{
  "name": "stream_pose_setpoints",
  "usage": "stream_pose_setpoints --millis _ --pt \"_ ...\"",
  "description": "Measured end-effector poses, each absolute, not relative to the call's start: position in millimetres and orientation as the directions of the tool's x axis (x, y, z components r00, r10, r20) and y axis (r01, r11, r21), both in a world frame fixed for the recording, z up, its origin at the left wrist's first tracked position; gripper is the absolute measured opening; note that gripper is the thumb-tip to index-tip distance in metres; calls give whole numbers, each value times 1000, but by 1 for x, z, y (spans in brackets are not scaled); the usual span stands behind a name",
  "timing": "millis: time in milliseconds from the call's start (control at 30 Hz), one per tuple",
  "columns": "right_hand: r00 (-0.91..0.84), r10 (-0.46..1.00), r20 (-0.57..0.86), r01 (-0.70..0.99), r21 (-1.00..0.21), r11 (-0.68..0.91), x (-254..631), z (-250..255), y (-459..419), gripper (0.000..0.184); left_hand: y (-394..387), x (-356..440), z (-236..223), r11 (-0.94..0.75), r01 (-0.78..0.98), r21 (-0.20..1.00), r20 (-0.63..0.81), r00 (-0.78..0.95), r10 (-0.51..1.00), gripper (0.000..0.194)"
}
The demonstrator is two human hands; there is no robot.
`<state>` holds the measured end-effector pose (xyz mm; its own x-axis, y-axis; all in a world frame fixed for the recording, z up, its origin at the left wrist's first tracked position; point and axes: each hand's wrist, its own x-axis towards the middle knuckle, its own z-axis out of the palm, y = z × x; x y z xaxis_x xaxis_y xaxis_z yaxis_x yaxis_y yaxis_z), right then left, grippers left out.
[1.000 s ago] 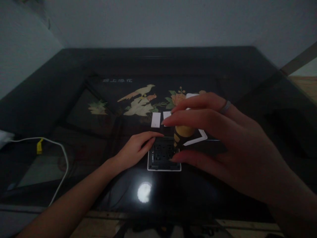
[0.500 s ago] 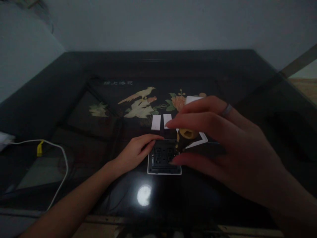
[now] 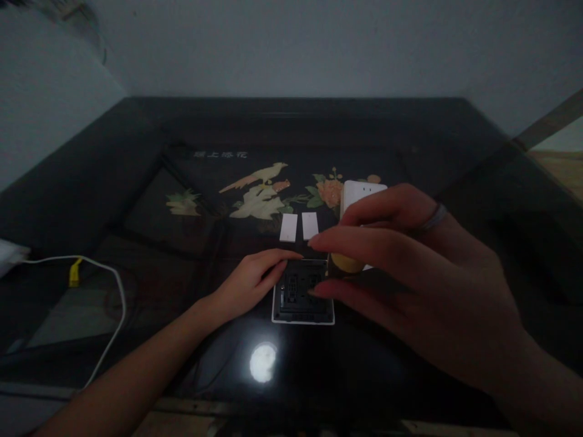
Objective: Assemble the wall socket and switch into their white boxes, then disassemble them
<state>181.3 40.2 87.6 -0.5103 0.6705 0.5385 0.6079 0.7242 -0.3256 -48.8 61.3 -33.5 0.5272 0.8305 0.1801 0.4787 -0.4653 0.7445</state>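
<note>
A switch plate (image 3: 303, 309) lies on the dark glossy table, its black inner mechanism facing up inside a thin white rim. On its upper left edge rest the fingertips of my left hand (image 3: 255, 276), steadying it with thumb and forefinger close together. My right hand (image 3: 410, 261) hovers over the plate's right side, its fingers and thumb curved around the yellow handle of what looks like a screwdriver (image 3: 348, 263). The tool's shaft and tip are hidden. Just beyond the plate lie two white rectangular covers, a left one (image 3: 288, 227) and a right one (image 3: 310, 226).
A white socket (image 3: 359, 191) with slots sits beyond my right hand, which partly hides it. At the left, a white cable (image 3: 121, 291) with a yellow tag (image 3: 73, 274) curves across the table (image 3: 182, 364). Pale walls stand behind and to the left.
My right hand has shifted slightly right and down, and the yellow handle has changed its angle. More of the white socket shows, less of the white frame piece below it. My left hand stays put.
</note>
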Motion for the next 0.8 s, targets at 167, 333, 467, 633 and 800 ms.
stream_pose_setpoints --millis 167,333,467,633,800 --pt "-538 700 470 560 -421 713 183 94 42 34 61 -49 -33 -455 495 740 157 531 833 27" --pt "-576 680 454 522 -437 733 187 95 42 26 62 -48 -34 -461 491 740 167 529 832 25" --pt "-490 667 561 582 -359 729 183 90 42 20 61 -48 -31 -464 490 738 170 531 830 26" --pt "-530 688 496 555 -411 723 184 94 44 38 62 -48 -32 -477 496 725 175 537 825 27" --pt "-542 676 500 540 -410 735 183 90 46 26 62 -48 -32 -457 503 734 157 529 834 25"
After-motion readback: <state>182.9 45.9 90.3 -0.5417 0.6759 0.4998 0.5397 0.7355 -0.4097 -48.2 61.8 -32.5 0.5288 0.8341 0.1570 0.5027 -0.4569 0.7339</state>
